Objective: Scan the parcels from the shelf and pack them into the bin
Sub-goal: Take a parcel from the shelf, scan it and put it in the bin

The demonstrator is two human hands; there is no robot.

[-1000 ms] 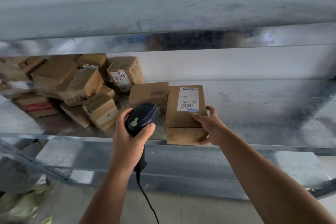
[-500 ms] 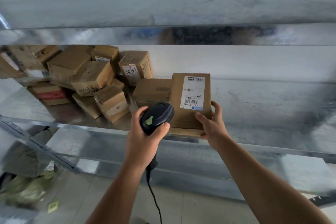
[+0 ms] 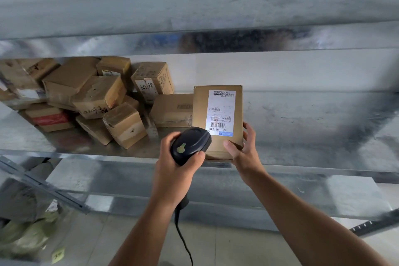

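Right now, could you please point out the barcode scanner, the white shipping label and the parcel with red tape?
barcode scanner (image 3: 191, 143): head view, black top housing.
white shipping label (image 3: 221, 110): head view, label's middle.
parcel with red tape (image 3: 51, 119): head view, red tape band.

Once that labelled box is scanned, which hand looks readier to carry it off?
Probably the right hand: it grips the labelled box, while the left hand is full with the scanner.

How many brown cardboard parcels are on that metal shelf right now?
About 12. One white-labelled parcel, held by the right hand at the front edge; one flat parcel just left of it; roughly ten in a heap further left. More may be hidden in it.
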